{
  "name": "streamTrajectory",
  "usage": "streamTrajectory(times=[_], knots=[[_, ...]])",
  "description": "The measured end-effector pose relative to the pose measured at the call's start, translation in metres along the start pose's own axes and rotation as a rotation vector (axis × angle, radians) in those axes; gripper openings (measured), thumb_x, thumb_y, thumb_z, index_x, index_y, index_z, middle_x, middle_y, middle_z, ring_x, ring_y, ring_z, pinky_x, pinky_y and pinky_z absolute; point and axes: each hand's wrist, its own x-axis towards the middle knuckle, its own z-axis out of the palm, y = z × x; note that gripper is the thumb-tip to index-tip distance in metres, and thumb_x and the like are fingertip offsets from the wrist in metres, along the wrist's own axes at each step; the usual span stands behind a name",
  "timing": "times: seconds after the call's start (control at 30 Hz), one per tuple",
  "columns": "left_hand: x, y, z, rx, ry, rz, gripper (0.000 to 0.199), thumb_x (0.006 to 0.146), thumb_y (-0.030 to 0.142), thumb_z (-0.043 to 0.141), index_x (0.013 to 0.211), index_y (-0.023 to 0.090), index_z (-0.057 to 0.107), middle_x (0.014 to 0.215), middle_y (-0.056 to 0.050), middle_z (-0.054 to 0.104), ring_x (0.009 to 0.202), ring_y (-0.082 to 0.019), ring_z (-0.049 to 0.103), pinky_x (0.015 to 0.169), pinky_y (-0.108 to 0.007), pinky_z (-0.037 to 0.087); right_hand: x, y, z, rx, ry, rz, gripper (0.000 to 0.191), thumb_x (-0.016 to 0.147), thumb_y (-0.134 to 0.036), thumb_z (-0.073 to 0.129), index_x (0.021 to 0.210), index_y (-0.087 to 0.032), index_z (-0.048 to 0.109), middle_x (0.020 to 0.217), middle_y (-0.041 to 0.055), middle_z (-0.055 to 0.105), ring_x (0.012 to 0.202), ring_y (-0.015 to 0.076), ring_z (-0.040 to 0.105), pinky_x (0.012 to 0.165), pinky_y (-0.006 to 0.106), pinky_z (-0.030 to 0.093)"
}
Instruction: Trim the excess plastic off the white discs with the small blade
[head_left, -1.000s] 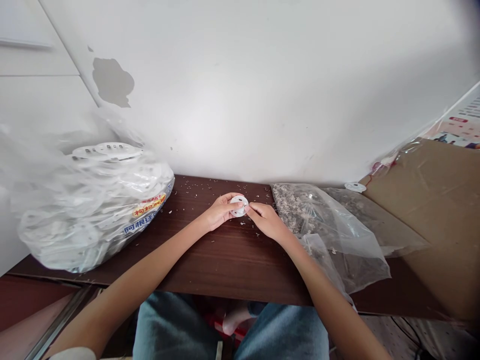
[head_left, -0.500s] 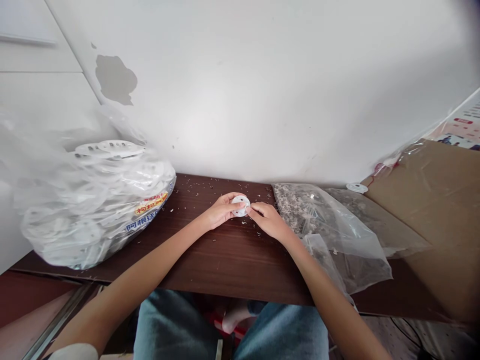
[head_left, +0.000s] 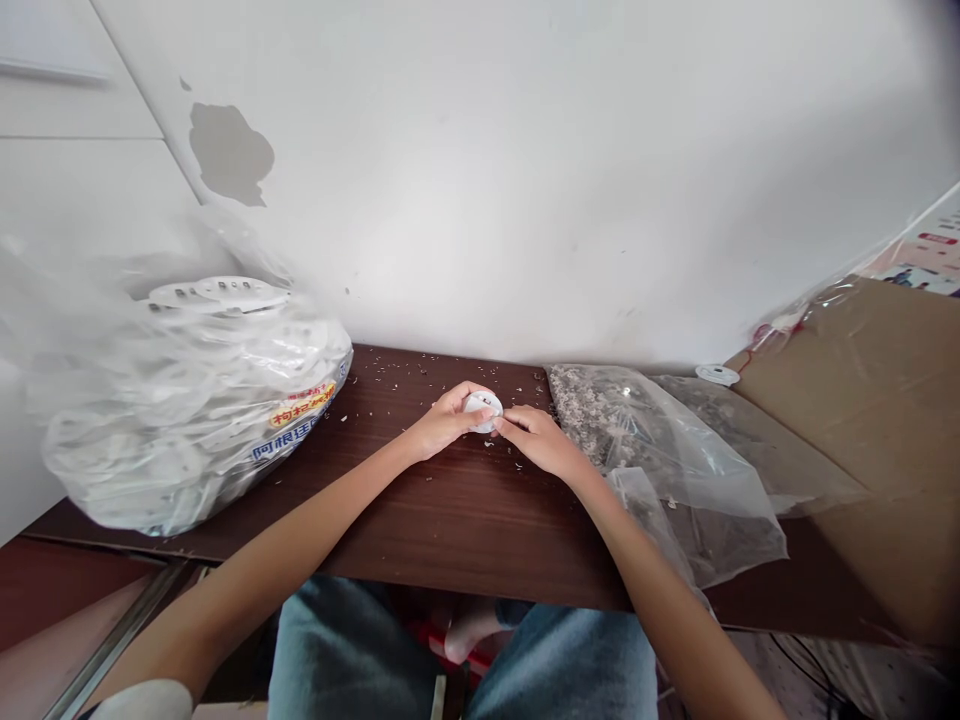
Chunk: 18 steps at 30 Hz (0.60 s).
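White plastic disc (head_left: 482, 405) gripped between both hands over a wood-grain worktop (head_left: 465, 525).

Left hand (head_left: 446, 422) clasps it, right hand (head_left: 536, 442) pinches its edge, the grip barely changed from a moment earlier; fingers hide part of the disc. Pale flecks (head_left: 390, 395) litter the worktop between a clear bag of discs (head_left: 187, 430), left, and a clear bag of grey scraps (head_left: 645, 440), right.

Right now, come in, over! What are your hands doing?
Left hand and right hand both on white plastic disc, over the wooden table. Bulging plastic bag to the left, plastic bag of grey scraps to the right, neither touching the hands.
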Motion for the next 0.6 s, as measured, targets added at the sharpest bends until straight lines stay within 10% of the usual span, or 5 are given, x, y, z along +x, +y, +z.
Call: streamTrajectory(times=[0.6], knots=[[-0.017,0.005,0.022,0.569,0.232,0.204,0.03,0.1,0.041,0.068,0.123,0.022,0.064,0.117,-0.007,0.07,0.101,-0.021,0.064,0.084,-0.03,0.046,0.001,0.007,0.002,-0.152,0.001,0.051,0.041,0.11,-0.052,0.043,0.086,-0.024,0.06,0.092,0.0038,0.069,0.093,0.0251,0.059,0.085,0.037,0.042]])
